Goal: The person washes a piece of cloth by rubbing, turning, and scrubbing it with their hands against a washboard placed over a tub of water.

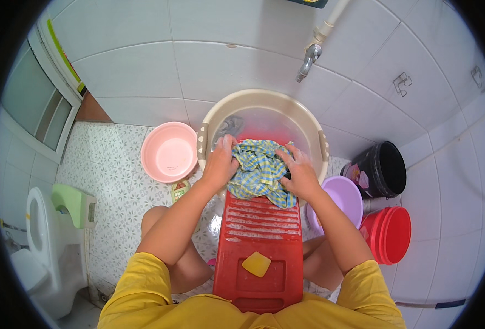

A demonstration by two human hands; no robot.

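Observation:
A bunched blue, yellow and white checked cloth (259,172) lies on the upper end of a red washboard (259,225), which leans into a large beige basin (275,98). My left hand (220,162) grips the cloth's left side with curled fingers. Around its right side curve the fingers of my right hand (302,172), slightly apart, so the bundle sits between both hands. White suds streak the ridges below the cloth. On the smooth lower part of the board rests a yellow bar of soap (256,264). Dark grey wet fabric (230,126) shows inside the basin at its left.
Left of the basin stand a pink basin (169,153) and a partly hidden bottle (180,189). A purple basin (341,200), black bucket (387,170) and red bucket (390,236) crowd the right. A tap (309,61) juts from the wall. A green stool (73,205) and toilet (56,252) are far left.

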